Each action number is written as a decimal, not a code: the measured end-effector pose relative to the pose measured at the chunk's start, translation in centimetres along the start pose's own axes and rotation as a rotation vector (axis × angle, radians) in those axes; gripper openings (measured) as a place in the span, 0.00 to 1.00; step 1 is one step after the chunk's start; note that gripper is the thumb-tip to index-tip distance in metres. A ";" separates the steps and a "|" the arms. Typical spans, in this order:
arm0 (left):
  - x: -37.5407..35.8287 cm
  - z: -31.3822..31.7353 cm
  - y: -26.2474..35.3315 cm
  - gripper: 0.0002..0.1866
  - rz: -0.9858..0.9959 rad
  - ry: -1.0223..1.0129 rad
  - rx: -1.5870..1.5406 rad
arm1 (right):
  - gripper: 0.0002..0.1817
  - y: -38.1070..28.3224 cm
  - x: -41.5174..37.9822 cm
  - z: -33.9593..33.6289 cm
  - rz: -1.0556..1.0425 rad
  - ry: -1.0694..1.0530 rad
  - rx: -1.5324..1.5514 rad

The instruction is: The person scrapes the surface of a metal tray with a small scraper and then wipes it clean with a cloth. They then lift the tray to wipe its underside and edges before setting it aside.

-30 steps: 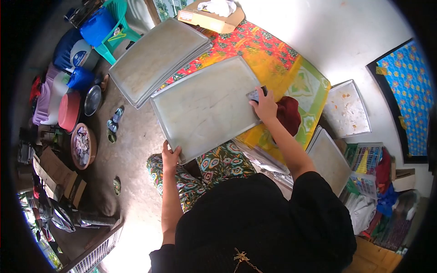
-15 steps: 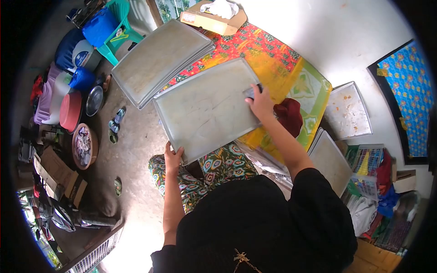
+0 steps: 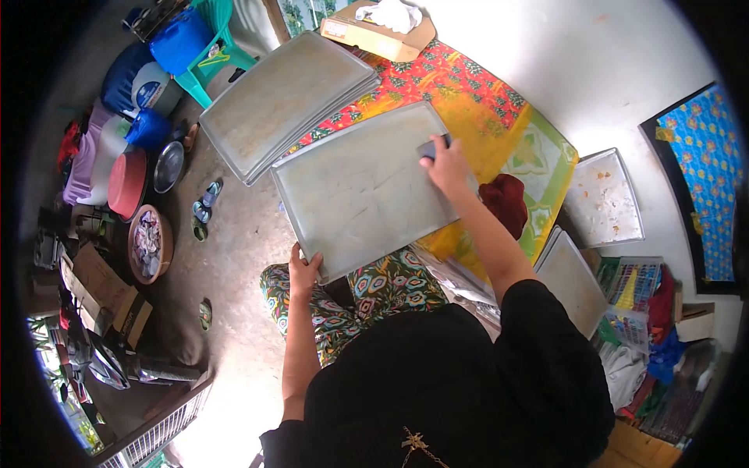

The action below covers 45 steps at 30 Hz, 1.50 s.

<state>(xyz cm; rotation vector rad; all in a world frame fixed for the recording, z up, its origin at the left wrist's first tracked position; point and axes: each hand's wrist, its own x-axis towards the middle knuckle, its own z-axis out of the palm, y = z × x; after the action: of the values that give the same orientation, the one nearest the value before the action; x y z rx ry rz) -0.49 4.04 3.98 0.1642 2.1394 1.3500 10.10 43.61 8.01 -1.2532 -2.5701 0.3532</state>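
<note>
While fingers (image 3: pixel 440 146) hold block (image 3: pixel 426 150), tray (image 3: pixel 363 187) underlies

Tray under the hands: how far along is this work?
Looks done: perhaps the far tray stack, which looks bare, though it could be waiting. In hand: the streaked tray, its edge gripped by the left hand, the right hand holding a dark block against it. Apparently left: the crumb-specked tray by the wall.

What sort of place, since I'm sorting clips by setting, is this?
Probably a room in a home, doubling as a small workspace: loose sandals and a pink basin suggest a household, while several flat trays are stacked beside a brightly patterned covering.
</note>
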 end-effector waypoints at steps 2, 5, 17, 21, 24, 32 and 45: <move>0.2 0.4 -0.5 0.36 0.011 0.017 -0.113 | 0.33 0.3 0.2 0.9 -0.053 0.015 0.012; 0.4 0.4 -0.6 0.36 0.024 0.020 -0.121 | 0.34 1.2 1.6 1.0 0.063 0.017 0.085; -0.2 0.0 0.0 0.35 -0.036 0.008 -0.062 | 0.34 0.8 2.0 -0.9 0.155 -0.061 0.067; 0.2 0.3 -0.4 0.34 -0.027 0.031 -0.070 | 0.34 1.8 0.9 0.5 0.031 0.021 0.047; -0.2 -0.1 0.6 0.34 -0.032 -0.016 0.000 | 0.34 2.9 2.9 -1.0 0.278 -0.009 0.084; 0.0 -0.1 0.1 0.34 -0.024 -0.003 0.006 | 0.33 1.4 6.1 -0.1 0.288 -0.003 0.023; 0.3 0.3 -0.3 0.32 0.015 0.021 -0.096 | 0.37 -8.9 7.5 4.9 0.113 -0.102 0.069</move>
<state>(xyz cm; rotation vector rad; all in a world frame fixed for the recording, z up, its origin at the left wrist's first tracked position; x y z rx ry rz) -0.53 4.23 3.46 0.1288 2.0887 1.4658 -2.49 43.72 7.28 -1.3928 -2.5525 0.5373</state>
